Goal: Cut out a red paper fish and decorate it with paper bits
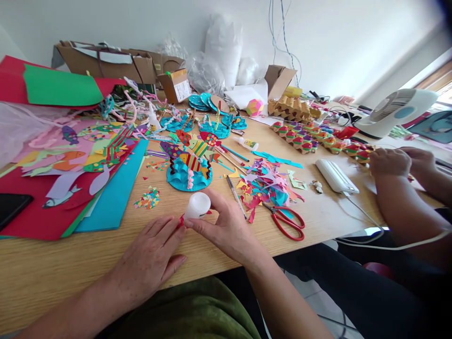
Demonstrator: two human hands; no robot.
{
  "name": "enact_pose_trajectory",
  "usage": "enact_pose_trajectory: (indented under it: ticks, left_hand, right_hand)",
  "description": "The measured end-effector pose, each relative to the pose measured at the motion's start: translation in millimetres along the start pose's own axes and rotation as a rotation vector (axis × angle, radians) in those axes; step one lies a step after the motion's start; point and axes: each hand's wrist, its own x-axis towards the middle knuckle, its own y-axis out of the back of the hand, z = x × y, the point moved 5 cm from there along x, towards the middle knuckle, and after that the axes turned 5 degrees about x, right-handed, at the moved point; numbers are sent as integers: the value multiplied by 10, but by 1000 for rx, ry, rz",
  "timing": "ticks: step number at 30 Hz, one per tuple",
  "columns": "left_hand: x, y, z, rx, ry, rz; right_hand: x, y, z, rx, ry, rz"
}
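My right hand (226,228) is wrapped round a white glue bottle (198,206), tilted with its base toward me and its nozzle end hidden. Next to it, my left hand (155,247) lies on the table, fingers stretched out and thumb apart. Its fingertips touch a small red piece (181,220), likely paper, at the lower end of the bottle. Just beyond stands a blue round craft base (176,181) with wavy edging, patterned paper fish (193,161) and a pink twisted strip (190,180). A pile of tiny paper bits (148,197) lies left of it.
Red-handled scissors (287,221), a pen (236,195) and paper scraps (264,181) lie to the right. A white power strip (337,176) is near another person's hands (390,162). Coloured paper sheets (116,207) cover the left. Egg cartons (294,136) and boxes (174,85) stand behind.
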Motion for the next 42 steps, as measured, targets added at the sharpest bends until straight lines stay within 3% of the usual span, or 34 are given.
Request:
enact_pose_trajectory:
  ticks: [7, 17, 29, 42]
  left_hand:
    - [-16, 2, -11, 17, 12, 58]
    - [14, 18, -6, 23, -5, 31]
    - [6, 36, 4, 38, -19, 68]
    - [-28, -25, -19, 15, 7, 12]
  right_hand:
    - [44, -38, 35, 24, -12, 6]
    - [150, -88, 32, 11, 0, 23]
    - [117, 111, 117, -89, -28, 69]
    - [156, -2, 66, -24, -21, 41]
